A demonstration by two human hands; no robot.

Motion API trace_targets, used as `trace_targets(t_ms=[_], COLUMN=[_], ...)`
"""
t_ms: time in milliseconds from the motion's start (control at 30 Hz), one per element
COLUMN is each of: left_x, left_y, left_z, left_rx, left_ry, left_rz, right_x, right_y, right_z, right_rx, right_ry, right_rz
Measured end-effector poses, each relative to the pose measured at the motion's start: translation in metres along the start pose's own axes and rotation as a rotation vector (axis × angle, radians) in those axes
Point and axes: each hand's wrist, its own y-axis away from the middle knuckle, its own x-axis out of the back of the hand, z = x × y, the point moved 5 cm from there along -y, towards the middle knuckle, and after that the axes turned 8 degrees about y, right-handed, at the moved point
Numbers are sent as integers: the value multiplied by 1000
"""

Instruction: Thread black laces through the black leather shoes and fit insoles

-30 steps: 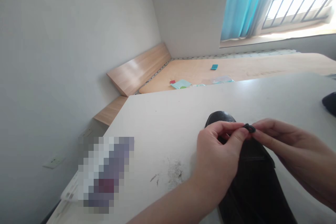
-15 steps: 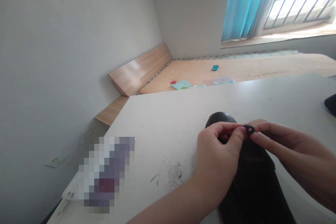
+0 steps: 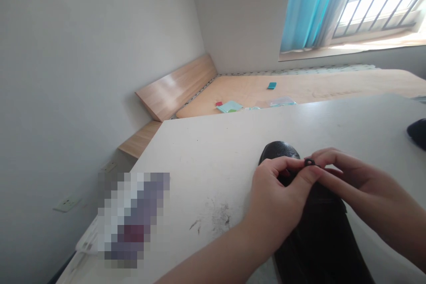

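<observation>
A black leather shoe [image 3: 324,239] rests on the white table, its rounded toe pointing away from me. Above its front part, a small loop of black shoelace [image 3: 309,162] stands up between my fingertips. My left hand [image 3: 278,204] comes in from the left, its thumb and forefinger pinched on the lace. From the right, my right hand [image 3: 362,182] meets it, also closed on the lace with thumb and forefinger. My hands cover much of the shoe's upper and the rest of the lace.
At the right edge of the white table [image 3: 213,151] lies another dark object [image 3: 417,133], perhaps the second shoe. A pixelated item [image 3: 136,217] is on the left. Behind stands a bed board [image 3: 319,86] with small packets [image 3: 230,106] on it.
My fingertips have drawn closer together over the shoe. The lace loop has shifted slightly left and looks smaller, with my left thumb now against my right thumb.
</observation>
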Motion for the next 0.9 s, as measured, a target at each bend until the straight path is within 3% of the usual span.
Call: trace_targets(t_ms=[133,267,500,667,900], left_x=[-2,-3,-1,1,2], left_y=[-2,-4,-9,-12,-11], left_z=[3,3,2,4,4], left_rx=[23,35,64,134,165], left_ry=[91,190,276,317,278], left_rz=[-28,-86,-171,-211,-209], right_x=[4,5,1,-3,-3], right_y=[7,11,9,5,5], right_z=[-8,-13,-13,-11,-11], right_rx=[174,249,237,133,74], right_ry=[135,220,49,-80,-225], right_rz=[104,160,-20,-182,-214])
